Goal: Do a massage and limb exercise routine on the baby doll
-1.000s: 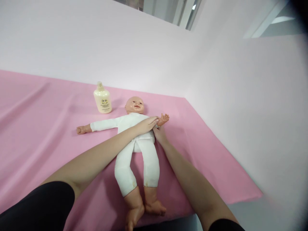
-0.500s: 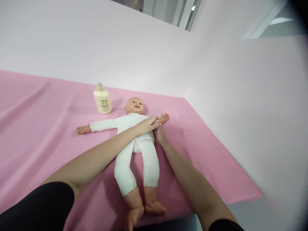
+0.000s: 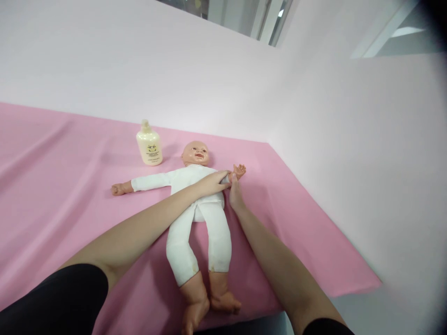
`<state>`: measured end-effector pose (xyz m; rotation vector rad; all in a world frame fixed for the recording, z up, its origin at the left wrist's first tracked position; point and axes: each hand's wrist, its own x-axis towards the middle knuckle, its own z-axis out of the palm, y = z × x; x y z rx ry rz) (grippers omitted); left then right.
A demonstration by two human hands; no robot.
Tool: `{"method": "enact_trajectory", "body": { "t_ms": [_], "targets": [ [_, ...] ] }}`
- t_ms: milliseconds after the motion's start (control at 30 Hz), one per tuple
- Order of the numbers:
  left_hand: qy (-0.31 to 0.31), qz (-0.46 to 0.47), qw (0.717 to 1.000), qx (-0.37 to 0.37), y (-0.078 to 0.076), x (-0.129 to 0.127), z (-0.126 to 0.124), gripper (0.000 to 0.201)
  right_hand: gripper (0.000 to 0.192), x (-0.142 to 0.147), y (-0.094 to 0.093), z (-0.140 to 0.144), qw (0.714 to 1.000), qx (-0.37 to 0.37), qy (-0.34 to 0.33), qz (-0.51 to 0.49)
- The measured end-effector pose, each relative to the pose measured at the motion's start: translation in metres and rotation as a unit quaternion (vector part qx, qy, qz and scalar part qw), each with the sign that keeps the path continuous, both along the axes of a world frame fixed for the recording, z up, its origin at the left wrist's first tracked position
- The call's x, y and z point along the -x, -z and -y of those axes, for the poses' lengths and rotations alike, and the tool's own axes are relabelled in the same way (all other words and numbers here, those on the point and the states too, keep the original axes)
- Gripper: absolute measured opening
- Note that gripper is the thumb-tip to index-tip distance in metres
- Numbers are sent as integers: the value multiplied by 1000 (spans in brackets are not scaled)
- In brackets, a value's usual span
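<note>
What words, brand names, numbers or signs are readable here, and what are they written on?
No text can be read for certain.
Pale yellow bottle: a few dark lines of print sit under a small emblem on its front, all too small and blurred to make out.
Doll and pink sheet: no lettering shows.

A baby doll with a white cloth body and tan plastic head, hands and feet lies face-up on a pink cloth-covered counter. The left hand crosses its trunk, wrapped round its forearm; the right hand rests by that wrist, its grip hard to make out. A pale-yellow bottle stands upright near the doll's head.
</note>
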<state>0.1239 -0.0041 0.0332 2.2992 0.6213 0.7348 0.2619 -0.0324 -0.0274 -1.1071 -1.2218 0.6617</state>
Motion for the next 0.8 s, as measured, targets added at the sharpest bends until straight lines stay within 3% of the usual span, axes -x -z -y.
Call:
{"method": "enact_trajectory", "body": {
  "t_ms": [167, 567, 800],
  "targets": [
    [6, 1, 1000, -7, 3, -1, -3, 41, 91, 1, -2, 0, 999, 32, 5, -7],
    [3, -7, 1000, -29, -1, 1, 1, 41, 99, 3, -9, 5, 999, 28, 14, -2],
    [-8, -17, 1000, -24, -3, 2, 4, 37, 93, -6, 6, -10, 999, 31, 5, 13]
  ]
}}
